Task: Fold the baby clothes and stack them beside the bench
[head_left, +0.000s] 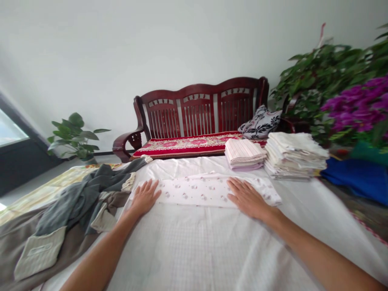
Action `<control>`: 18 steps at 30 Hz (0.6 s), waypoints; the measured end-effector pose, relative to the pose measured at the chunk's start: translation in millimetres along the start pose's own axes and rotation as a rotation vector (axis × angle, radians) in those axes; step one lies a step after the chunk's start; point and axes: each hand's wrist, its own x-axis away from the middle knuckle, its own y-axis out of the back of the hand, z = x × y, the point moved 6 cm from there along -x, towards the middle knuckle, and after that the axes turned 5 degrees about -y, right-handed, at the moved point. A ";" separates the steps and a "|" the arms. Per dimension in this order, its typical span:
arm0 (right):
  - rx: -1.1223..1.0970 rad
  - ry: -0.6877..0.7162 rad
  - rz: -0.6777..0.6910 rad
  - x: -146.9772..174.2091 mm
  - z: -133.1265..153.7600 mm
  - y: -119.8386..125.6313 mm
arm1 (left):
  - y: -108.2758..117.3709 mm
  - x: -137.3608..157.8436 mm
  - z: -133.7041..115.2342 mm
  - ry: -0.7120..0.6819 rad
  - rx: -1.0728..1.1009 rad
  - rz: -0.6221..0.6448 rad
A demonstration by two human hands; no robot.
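Note:
A white cloth with a small printed pattern (pixel 194 190) lies folded into a long strip across the covered table. My left hand (pixel 144 196) rests flat on its left end, fingers stretched out. On its right part my right hand (pixel 246 197) lies palm down with the fingers spread. The strip's right end reaches past my right hand. Beneath it is a white tablecloth (pixel 182 250) with faint checks and some wrinkles. Whether the piece is a garment or a plain cloth I cannot tell.
Grey and brown clothes (pixel 75 206) lie heaped at the left. Behind the strip on the right stand a stack of folded striped cloths (pixel 245 154) and a taller stack of cream cloths (pixel 295 155). A wooden bench (pixel 197 109) is beyond. Purple flowers (pixel 360 103) rise at the right.

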 end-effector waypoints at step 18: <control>-0.244 -0.831 0.066 49.8 -123.8 55.6 | 44.2 -7.4 -156.8 -0.334 0.491 -0.250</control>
